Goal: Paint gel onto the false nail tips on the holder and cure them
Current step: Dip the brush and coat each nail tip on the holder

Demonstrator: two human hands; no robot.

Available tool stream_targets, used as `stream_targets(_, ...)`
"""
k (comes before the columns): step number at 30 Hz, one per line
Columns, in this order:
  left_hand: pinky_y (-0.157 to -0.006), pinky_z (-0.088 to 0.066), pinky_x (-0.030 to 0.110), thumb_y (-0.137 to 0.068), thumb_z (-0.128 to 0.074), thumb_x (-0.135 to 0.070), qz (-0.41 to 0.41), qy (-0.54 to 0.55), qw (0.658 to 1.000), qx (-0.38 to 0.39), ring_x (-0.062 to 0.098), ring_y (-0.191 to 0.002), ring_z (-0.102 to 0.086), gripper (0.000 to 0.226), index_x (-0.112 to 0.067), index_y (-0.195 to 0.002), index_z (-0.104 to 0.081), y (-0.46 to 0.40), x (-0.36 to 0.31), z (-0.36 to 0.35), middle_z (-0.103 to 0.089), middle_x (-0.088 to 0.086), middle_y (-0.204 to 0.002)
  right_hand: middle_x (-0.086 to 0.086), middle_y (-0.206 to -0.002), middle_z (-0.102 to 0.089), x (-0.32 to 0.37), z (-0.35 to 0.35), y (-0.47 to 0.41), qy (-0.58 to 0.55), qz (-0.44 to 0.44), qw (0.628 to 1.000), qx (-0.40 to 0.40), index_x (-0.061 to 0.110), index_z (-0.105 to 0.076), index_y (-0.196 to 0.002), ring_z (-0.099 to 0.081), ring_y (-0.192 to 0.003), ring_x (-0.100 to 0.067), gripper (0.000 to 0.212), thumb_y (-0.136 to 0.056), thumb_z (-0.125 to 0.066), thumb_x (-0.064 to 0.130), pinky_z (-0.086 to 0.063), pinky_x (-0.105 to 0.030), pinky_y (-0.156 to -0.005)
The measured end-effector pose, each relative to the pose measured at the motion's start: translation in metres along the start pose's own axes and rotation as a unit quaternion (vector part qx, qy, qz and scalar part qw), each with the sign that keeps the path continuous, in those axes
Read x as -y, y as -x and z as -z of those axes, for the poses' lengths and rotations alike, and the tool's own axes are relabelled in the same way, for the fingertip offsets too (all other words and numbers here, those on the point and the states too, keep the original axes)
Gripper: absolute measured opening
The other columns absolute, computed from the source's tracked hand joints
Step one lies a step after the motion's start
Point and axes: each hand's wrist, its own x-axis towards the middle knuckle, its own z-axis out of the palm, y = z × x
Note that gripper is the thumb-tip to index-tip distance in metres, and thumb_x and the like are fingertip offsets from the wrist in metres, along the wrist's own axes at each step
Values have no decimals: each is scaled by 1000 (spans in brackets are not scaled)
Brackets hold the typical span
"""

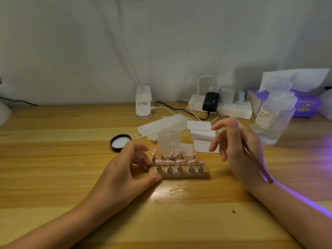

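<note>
wooden holder [185, 174] with pink nail tips [177, 161]: left hand [124, 169] pinched its end, steadying it; right hand [239, 150], beside it, gripped brush [256, 163], other fingers [217, 141] spread.

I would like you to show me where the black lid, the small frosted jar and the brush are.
black lid [120, 142], head view, on its white inner face
frosted jar [168, 143], head view, middle of its wall
brush [258, 164], head view, middle of the handle

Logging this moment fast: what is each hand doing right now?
Left hand: grips the end of the wooden nail holder, thumb in front, fingers behind.
Right hand: holds a brush; the other fingers are spread loosely.
</note>
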Motion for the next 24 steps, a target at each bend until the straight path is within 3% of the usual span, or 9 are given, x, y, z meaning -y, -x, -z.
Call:
stream_targets(5,-70,-48,17,-56,-69,-48,-10,1,1000,-1,2,-78,-62,50,-31,-98,-48,2,-3,1,-62,-20,-89,-2,-68,-65,26,11,-22,-25,99,993,-58,21,-52,-80,-50,-44,-14,27,-96,-32,29,-40,-19,-47)
stream_targets(7,-68,-49,16,-60,-76,-37,-10,10,1000,0,4,-74,-62,47,-30,-97,-49,3,-4,1,-63,-17,-87,-3,-67,-65,33,16,-29,-37,112,991,-71,21,-52,-79,-51,-46,-19,26,-96,-33,24,-40,-20,-47)
stream_targets(11,-66,-49,16,-63,-82,-17,-4,19,1000,15,6,-69,-62,47,-27,-95,-50,4,-8,1,-65,-12,-83,-2,-70,-65,28,27,-19,-2,83,997,3,23,-52,-78,-50,-46,-10,17,-89,-41,30,-42,-18,-47)
stream_targets(16,-71,-53,23,-55,-71,-45,18,46,997,54,7,-74,-64,49,-26,-98,-57,1,-16,13,-67,-11,-84,4,-69,-64,3,37,6,83,44,991,91,20,-53,-74,-56,-57,-1,18,-77,-48,37,-41,-8,-58)
stream_targets(20,-65,-52,28,-65,-66,-35,-11,83,996,-24,11,-74,-63,20,-25,-82,-70,3,-21,22,-68,-7,-81,5,-71,-65,-8,40,13,112,20,989,99,22,-55,-72,-58,-65,-5,5,-77,-57,24,-42,-7,-59)
stream_targets(24,-66,-48,33,-67,-63,-33,4,99,994,-52,12,-78,-62,16,-24,-73,-75,7,-23,23,-69,-5,-81,7,-70,-63,-13,43,17,186,21,969,160,29,-55,-71,-59,-69,-8,17,-78,-68,22,-44,-15,-58)
